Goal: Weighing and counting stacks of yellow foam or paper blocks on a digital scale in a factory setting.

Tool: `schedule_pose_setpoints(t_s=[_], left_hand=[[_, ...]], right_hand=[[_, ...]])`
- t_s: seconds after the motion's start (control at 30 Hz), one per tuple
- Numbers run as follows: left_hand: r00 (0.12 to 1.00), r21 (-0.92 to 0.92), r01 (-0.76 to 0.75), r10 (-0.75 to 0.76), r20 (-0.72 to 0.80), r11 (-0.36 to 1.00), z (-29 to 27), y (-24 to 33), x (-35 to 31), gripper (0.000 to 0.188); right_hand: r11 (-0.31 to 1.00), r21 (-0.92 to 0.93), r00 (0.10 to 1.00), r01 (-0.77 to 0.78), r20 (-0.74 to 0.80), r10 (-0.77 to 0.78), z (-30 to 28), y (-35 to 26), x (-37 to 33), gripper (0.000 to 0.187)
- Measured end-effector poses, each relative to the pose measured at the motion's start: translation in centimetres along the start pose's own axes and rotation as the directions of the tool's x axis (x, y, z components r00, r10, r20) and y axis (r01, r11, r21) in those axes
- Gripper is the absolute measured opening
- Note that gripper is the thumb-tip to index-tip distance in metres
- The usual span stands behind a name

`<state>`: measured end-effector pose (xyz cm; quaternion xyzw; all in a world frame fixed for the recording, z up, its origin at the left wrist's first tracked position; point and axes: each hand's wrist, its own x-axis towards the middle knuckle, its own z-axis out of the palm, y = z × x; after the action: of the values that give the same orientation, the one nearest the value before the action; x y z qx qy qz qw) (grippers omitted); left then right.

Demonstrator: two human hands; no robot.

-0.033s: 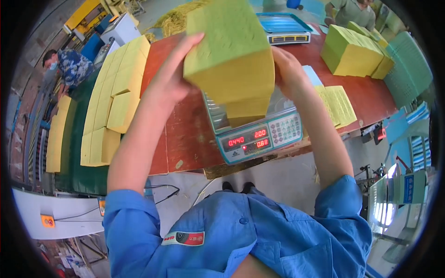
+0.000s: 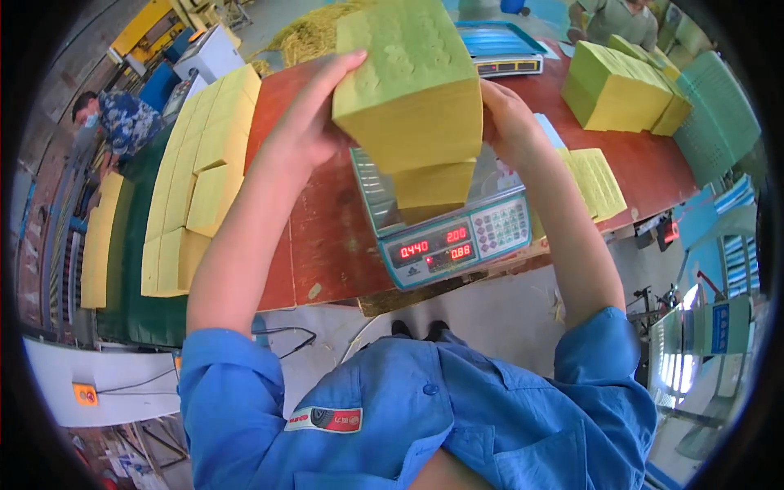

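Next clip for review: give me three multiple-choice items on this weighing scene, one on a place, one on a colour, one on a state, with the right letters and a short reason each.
1. Where does the smaller yellow stack lie?
A. on the scale's pan
B. on the floor
C. on the green crate

2. What colour are the scale's lit digits?
A. blue
B. red
C. white

3. How is the large yellow block held?
A. by one hand only
B. lying free on the table
C. between both hands

Answers: 1 A, it rests on the steel pan under the block. 2 B, the display glows red. 3 C, the left hand and right hand press on its opposite sides, above the scale.
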<state>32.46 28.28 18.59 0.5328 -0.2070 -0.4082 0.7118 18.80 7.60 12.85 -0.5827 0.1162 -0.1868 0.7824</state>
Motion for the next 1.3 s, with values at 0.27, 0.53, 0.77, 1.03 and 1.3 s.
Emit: schedule_pose_setpoints(t_s=[0.27, 0.53, 0.77, 1.03, 1.3], left_hand=[[1.000, 0.208, 0.024, -0.026, 0.011, 0.978, 0.8, -2.0, 3.8, 0.066], [0.999, 0.244, 0.038, -0.035, -0.016, 0.969, 0.0, -2.9, 4.9, 0.063], [0.998, 0.366, 0.032, -0.008, -0.069, 0.930, 0.8, -3.1, 4.0, 0.062], [0.992, 0.419, -0.078, 0.113, -0.059, 0.905, 0.0, -4.4, 3.9, 0.082], [0.943, -0.031, -0.310, 0.303, -0.141, 0.950, -1.1, -14.8, 6.9, 0.066]], right_hand=[[0.990, -0.009, 0.983, -0.140, -0.118, 0.138, -2.7, 2.7, 2.6, 0.033], [0.992, -0.076, 0.991, -0.100, -0.093, 0.093, -2.8, 2.9, 1.9, 0.032], [0.983, -0.163, 0.987, -0.083, -0.147, 0.059, -2.3, 3.0, 1.3, 0.032], [0.915, -0.404, 0.987, -0.018, -0.155, -0.050, -2.7, 3.9, 1.0, 0.042], [0.992, 0.075, 0.974, 0.103, -0.209, -0.086, -1.1, 9.8, 2.0, 0.062]])
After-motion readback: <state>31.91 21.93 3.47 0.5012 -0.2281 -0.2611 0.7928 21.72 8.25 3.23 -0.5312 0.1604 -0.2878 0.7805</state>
